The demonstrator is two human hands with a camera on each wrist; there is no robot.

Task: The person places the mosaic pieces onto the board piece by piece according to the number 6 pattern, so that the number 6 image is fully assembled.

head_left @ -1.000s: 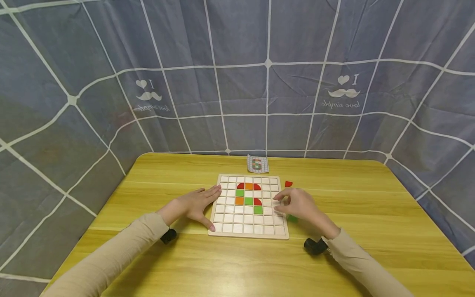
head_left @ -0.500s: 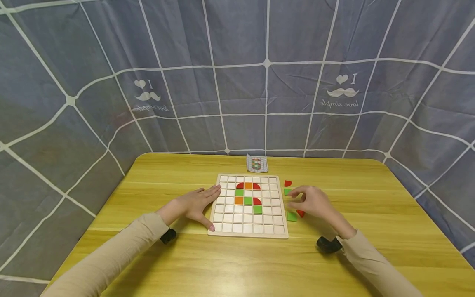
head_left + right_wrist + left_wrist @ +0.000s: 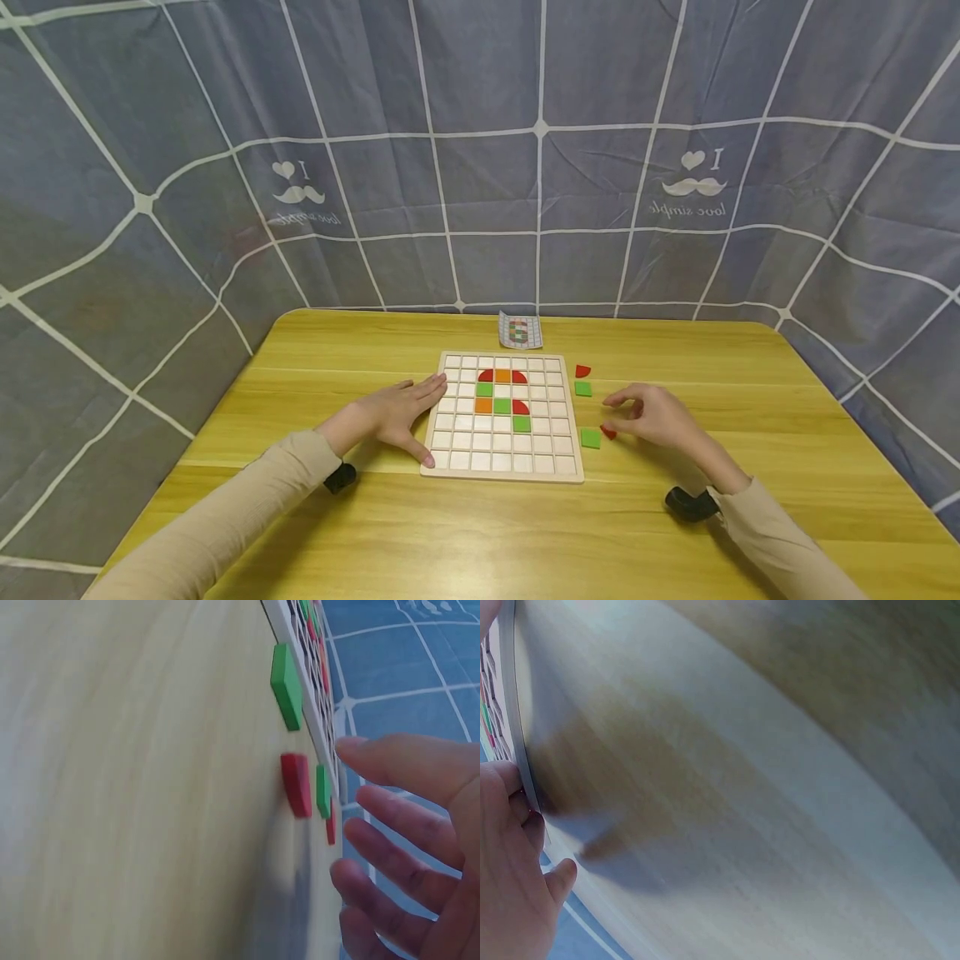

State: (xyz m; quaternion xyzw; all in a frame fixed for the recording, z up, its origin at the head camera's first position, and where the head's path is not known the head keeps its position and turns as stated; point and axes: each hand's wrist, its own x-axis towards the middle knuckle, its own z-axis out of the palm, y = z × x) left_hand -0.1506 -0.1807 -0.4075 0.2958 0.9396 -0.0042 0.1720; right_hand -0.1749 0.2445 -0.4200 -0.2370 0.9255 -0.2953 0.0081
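A pale wooden grid board (image 3: 551, 465) lies on the table. Red quarter-round, orange square and green square tiles sit in several of its cells. My left hand (image 3: 401, 414) rests along the board's left edge, fingers spread; the left wrist view shows this hand (image 3: 514, 855) at the rim. Right of the board, my right hand (image 3: 660, 419) hovers with fingers parted and nothing between them. Its thumb is nearest a red quarter-round tile (image 3: 296, 785) lying on the table, beside a green square tile (image 3: 591, 437). Farther back lie another green square tile (image 3: 583, 388) and red quarter-round tile (image 3: 582, 371).
A small printed card (image 3: 519, 331) with a coloured grid pattern lies behind the board. The wooden table (image 3: 495, 542) extends on all sides of it. A grey curtain (image 3: 480, 183) with white lines hangs behind the table.
My right hand has moved right, from over the board's right edge to beside the loose tiles, uncovering the green and red ones. The left hand stays still.
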